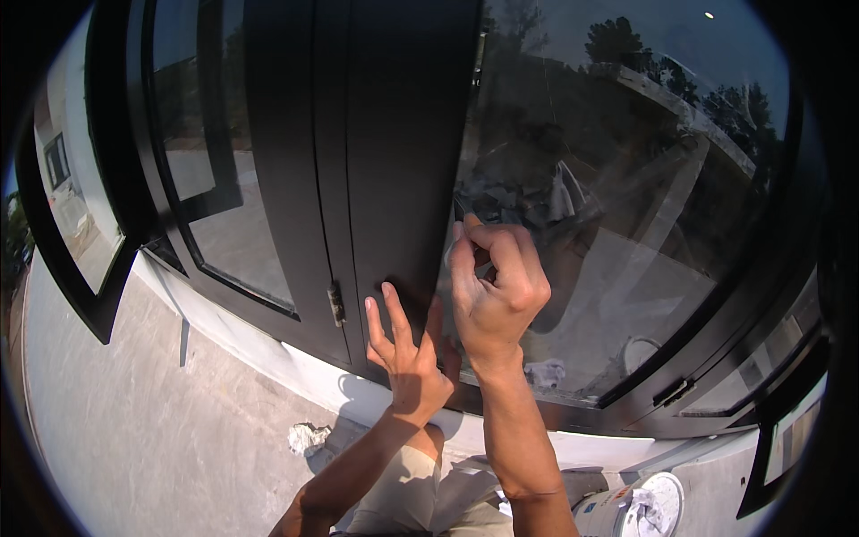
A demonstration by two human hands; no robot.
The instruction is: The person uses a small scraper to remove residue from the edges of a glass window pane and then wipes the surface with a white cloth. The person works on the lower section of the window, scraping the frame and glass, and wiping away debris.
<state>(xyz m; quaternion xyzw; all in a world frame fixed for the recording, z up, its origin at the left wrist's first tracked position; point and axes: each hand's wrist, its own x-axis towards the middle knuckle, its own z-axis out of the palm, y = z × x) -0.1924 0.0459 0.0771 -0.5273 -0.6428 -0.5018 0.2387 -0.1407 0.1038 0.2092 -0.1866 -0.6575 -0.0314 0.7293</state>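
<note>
My left hand (416, 369) rests with its fingers spread on the dark door stile (402, 168), close to its lower end. Higher up and to the right, my right hand (500, 282) has thumb and fingers pinched at the edge where the stile meets the glass pane (570, 282). A small thin object (462, 207) seems to stick out from the fingertips; most of it is hidden, so its kind is unclear. The pane mirrors trees, a roof edge and the sky. Thin scratch-like lines or threads run down its upper part.
A metal hinge (336, 306) sits left of my left hand. An open window sash (100, 315) juts out at left, another (765, 463) at lower right. On the concrete floor (201, 416) lies a crumpled white wad (309, 438). A white bucket (661, 503) with a cloth stands at lower right.
</note>
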